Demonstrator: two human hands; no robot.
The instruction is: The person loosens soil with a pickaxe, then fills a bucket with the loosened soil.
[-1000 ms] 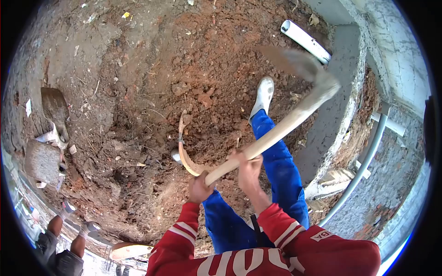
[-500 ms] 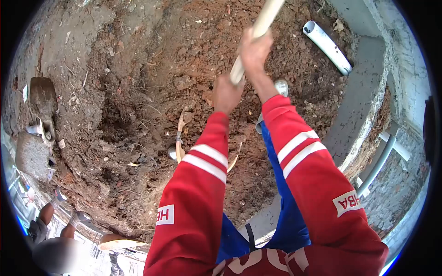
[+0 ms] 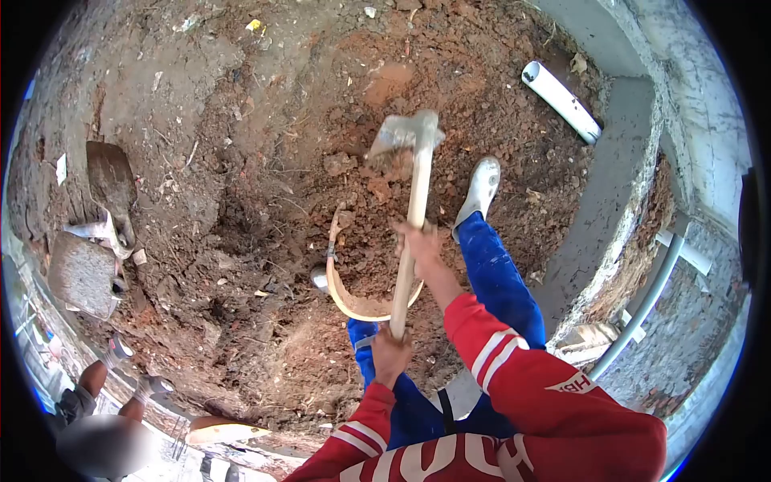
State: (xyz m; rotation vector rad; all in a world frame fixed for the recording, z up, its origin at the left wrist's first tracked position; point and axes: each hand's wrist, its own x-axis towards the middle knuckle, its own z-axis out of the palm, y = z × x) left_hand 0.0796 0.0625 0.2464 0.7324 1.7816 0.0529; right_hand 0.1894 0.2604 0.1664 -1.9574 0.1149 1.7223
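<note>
A hoe with a pale wooden handle (image 3: 420,181) stands out in front of me, its muddy metal blade (image 3: 393,135) over the loose reddish soil. Near the handle's lower end, my left hand (image 3: 391,355) is closed around the wood. Farther up, my right hand (image 3: 421,247) wraps the middle of the handle, some fingers partly extended. Below the handle is a curved yellow rim (image 3: 347,301) with soil inside it; what it belongs to is partly buried or hidden. My white boot (image 3: 483,185) is planted to the right of the blade.
A white pipe (image 3: 562,103) lies at upper right beside a grey concrete ledge (image 3: 598,193). Two dirty shovel blades, one upper (image 3: 111,177) and one lower (image 3: 83,275), lie at left. Another person's legs (image 3: 132,406) show at lower left. A grey conduit (image 3: 642,309) runs along the right.
The hoe has swung down from above, and its blade is now in view low over the soil. My left hand has dropped toward my body; my hands are farther apart on the handle.
</note>
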